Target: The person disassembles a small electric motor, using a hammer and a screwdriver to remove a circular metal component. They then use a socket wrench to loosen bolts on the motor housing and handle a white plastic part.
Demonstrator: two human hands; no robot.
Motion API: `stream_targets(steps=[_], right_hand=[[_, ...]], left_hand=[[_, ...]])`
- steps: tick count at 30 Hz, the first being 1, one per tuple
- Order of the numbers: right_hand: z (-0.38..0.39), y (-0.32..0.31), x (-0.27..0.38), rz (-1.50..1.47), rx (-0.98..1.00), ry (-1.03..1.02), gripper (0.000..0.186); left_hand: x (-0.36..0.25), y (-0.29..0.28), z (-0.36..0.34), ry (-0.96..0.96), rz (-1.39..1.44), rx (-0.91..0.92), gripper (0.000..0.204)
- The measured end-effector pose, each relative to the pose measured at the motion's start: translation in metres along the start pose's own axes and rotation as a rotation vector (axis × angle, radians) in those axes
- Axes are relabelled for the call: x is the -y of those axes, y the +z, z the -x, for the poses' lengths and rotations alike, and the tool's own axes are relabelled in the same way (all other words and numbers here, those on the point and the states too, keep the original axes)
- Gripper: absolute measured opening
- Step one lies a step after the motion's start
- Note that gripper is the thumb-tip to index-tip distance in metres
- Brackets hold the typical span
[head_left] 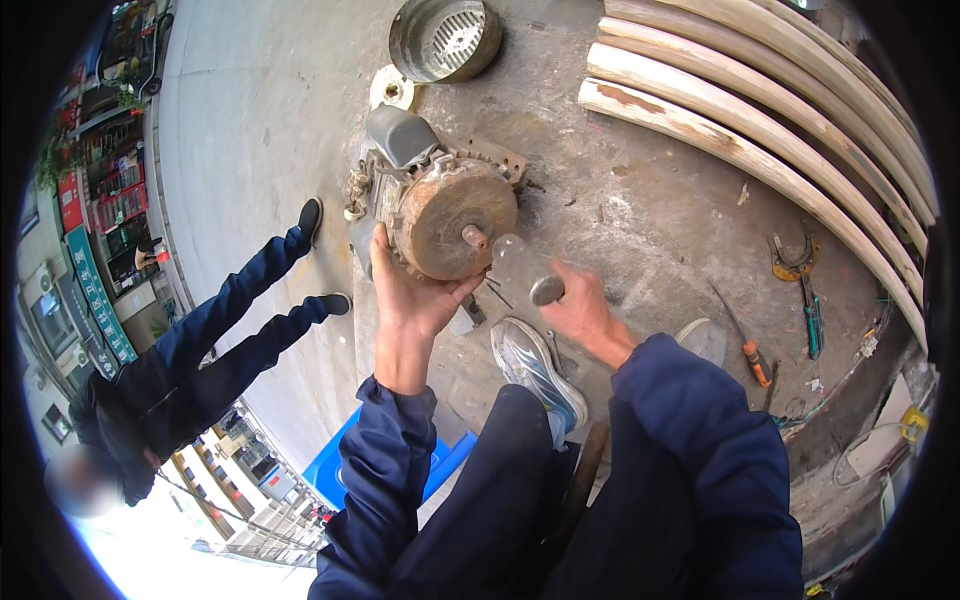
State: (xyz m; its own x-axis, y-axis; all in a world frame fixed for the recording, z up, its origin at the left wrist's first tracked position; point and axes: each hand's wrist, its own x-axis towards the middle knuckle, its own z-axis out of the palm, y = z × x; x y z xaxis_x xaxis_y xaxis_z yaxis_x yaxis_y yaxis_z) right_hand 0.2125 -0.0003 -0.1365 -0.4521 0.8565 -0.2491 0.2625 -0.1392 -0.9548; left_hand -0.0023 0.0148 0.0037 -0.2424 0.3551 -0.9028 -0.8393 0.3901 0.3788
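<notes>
A rusty electric motor (400, 205) sits on the ground in front of me, its round end cover (450, 215) and short shaft (476, 238) facing me. My left hand (412, 305) cups the lower edge of this cover, thumb up its left side and fingers beneath. Just right of the shaft, my right hand (588, 312) is closed around what looks like a hammer (546, 291). Its round grey metal end shows, while its handle is hidden; motion smears that hand slightly. A grey terminal box (402, 136) tops the motor.
Beyond the motor lie a slotted metal fan cover (402, 45) and a white fan (393, 90). Pale wooden poles (690, 125) fill the far right. Nearer are teal-handled pliers (812, 325), a yellow clamp-like tool (795, 268) and an orange-handled screwdriver (755, 362). Another person (200, 340) stands left.
</notes>
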Motion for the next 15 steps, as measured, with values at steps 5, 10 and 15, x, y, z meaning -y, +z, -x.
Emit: stream_targets(steps=[5, 10, 15], right_hand=[[-0.016, 0.020, 0.023, -0.020, 0.060, -0.071, 0.031], [-0.017, 0.023, 0.040, 0.001, 0.084, -0.086, 0.034], [-0.025, 0.027, 0.061, 0.001, 0.085, -0.092, 0.035]], left_hand=[[0.001, -0.002, 0.000, -0.008, 0.011, 0.051, 0.099], [-0.002, 0.011, 0.008, 0.070, -0.004, 0.075, 0.093], [-0.002, 0.016, 0.010, 0.107, 0.079, 0.127, 0.082]])
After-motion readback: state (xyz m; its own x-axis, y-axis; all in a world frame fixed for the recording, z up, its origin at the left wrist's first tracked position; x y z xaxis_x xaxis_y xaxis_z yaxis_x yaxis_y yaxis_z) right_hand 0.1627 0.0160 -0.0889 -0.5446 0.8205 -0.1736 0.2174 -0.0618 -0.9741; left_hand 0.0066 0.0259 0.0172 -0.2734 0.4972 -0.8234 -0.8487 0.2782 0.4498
